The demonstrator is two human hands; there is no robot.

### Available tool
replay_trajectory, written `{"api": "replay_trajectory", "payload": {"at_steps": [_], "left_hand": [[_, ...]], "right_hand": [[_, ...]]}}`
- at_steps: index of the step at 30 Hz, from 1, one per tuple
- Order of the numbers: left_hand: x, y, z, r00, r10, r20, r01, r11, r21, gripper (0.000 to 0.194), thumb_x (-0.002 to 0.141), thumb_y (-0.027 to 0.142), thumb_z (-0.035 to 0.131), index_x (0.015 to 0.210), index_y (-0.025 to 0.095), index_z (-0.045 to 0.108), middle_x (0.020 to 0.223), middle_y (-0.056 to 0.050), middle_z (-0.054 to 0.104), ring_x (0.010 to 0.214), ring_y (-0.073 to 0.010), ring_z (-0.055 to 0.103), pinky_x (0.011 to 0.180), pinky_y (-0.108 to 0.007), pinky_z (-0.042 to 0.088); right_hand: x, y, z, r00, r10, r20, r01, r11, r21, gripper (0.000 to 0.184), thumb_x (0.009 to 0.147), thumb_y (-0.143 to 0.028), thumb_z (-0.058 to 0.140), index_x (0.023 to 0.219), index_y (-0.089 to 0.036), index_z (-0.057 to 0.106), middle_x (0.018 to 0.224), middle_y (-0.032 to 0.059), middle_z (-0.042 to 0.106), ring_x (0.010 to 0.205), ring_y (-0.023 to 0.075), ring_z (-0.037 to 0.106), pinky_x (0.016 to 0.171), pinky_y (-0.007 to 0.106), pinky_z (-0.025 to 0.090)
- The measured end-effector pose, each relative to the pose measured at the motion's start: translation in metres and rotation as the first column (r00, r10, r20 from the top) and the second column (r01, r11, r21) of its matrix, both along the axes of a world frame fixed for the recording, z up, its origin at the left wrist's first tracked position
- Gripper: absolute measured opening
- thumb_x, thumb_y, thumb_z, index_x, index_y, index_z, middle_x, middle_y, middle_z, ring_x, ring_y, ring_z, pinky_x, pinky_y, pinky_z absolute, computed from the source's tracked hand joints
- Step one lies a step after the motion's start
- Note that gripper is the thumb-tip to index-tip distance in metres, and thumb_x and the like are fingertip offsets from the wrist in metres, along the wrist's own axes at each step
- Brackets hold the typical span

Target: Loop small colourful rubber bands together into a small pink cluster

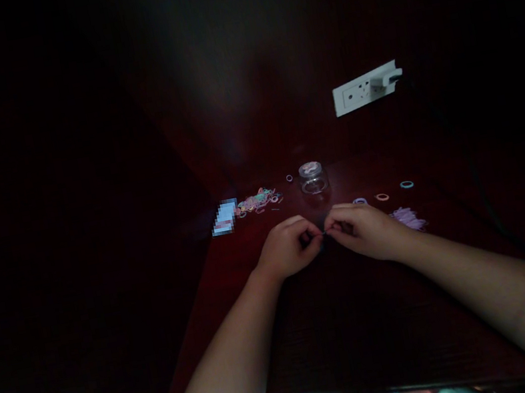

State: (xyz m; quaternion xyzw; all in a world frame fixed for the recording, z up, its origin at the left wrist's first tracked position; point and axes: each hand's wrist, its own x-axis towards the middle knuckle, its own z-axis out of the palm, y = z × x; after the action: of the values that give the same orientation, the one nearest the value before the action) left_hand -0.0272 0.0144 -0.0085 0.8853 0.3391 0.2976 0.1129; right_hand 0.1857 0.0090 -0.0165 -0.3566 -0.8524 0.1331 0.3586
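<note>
My left hand [294,245] and my right hand [362,229] meet over the table with thumb and forefinger pinched on each side. Between the fingertips is a small, thin hair elastic [324,232], mostly hidden by the fingers; its colour is hard to make out in the dim light. Just beyond the hands stands a clear round jar [315,185] with its lid on. Right of it, partly behind my right hand, lie a purple ring-shaped hair tie [360,202], an orange one [382,197] and a teal one [407,184]. A heap of lilac elastics [409,219] rests beside my right wrist.
Many-coloured small elastics [258,201] are heaped at the back left, next to a bright, blurred-out phone-like rectangle [225,216]. A single small ring [289,178] lies near the jar. On the wall is a white socket panel [359,93] with a plug in it.
</note>
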Motion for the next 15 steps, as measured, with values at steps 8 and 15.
{"api": "replay_trajectory", "payload": {"at_steps": [8, 15], "left_hand": [[-0.0001, -0.0012, 0.0028, 1.0, 0.011, 0.013, -0.011, 1.0, 0.002, 0.006, 0.084, 0.019, 0.062, 0.087, 0.019, 0.067, 0.085, -0.001, 0.064, 0.074, -0.0122, 0.059, 0.07, -0.025, 0.048], [-0.0088, 0.0056, 0.001, 0.997, 0.029, -0.072, -0.029, 1.0, -0.01, 0.007, 0.079, 0.015, 0.065, 0.082, 0.018, 0.069, 0.077, 0.0, 0.062, 0.069, -0.0109, 0.058, 0.066, -0.023, 0.046]], "right_hand": [[0.0006, 0.0003, 0.0002, 1.0, -0.006, 0.014, 0.006, 1.0, 0.021, 0.009, 0.083, -0.01, 0.056, 0.08, -0.018, 0.06, 0.074, 0.0004, 0.055, 0.065, 0.0131, 0.051, 0.06, 0.025, 0.037], [0.0014, -0.0001, -0.0009, 0.999, -0.023, 0.025, 0.023, 1.0, 0.017, 0.009, 0.083, -0.011, 0.055, 0.081, -0.018, 0.059, 0.074, 0.0005, 0.054, 0.065, 0.0137, 0.051, 0.061, 0.025, 0.037]]}}
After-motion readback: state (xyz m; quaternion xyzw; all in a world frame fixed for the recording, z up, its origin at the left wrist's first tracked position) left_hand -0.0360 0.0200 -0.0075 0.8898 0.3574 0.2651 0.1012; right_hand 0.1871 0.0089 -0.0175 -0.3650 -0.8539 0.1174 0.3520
